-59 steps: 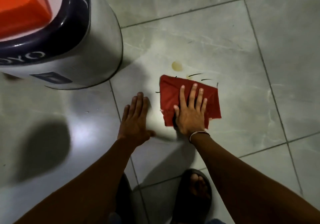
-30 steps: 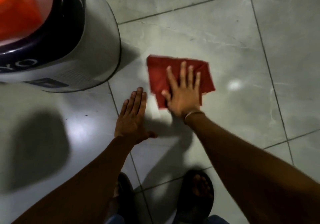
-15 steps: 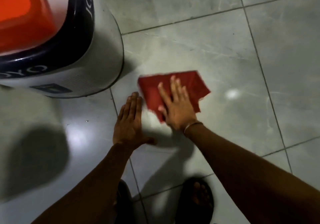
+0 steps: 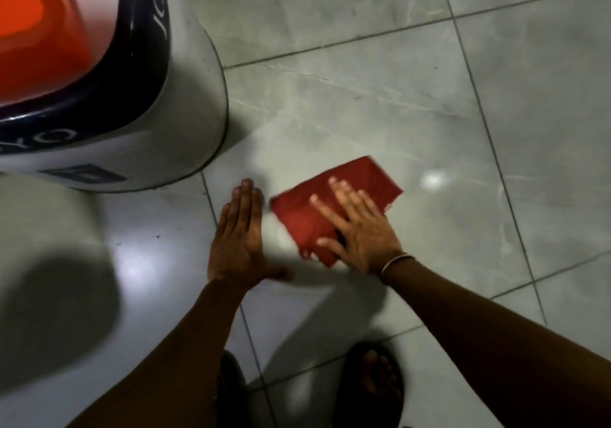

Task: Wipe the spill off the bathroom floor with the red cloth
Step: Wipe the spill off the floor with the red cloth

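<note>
red cloth (image 4: pixel 317 216) under flat right hand (image 4: pixel 360 232); bin (image 4: pixel 185 120) lettering unreadable.

We see right hand (image 4: pixel 358 229) and cloth (image 4: pixel 334 202) motion-blurred; hand hides cloth's middle. Bin (image 4: pixel 139 103) cut off at top and left edges, lettering partly readable. Sandals (image 4: pixel 373 384) cropped at bottom edge.
</note>
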